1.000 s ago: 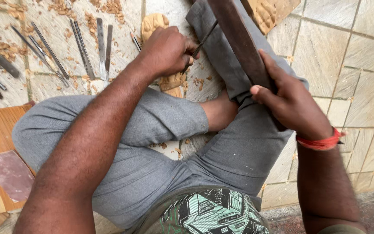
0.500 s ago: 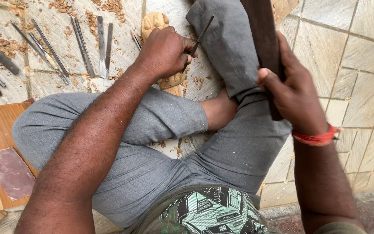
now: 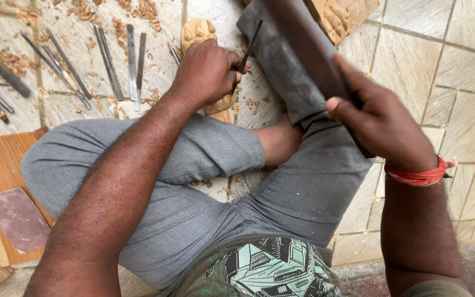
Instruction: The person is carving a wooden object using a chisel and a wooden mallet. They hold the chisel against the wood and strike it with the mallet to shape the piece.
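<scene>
On the tiled floor (image 3: 457,66), left hand (image 3: 207,69) grips a chisel (image 3: 248,47) on a carving (image 3: 196,33) — right hand (image 3: 383,124) clasps a dark mallet (image 3: 309,47), poised for a measured strike.

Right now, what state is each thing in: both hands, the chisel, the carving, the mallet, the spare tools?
Left hand: closed around the chisel, resting on the carving.
Chisel: held tilted, upper end free.
Carving: lying on the tiled floor, partly covered by the hand.
Right hand: gripping the mallet.
Mallet: raised over the right leg, clear of the chisel.
Spare tools: laid out on the floor among wood chips.
</scene>
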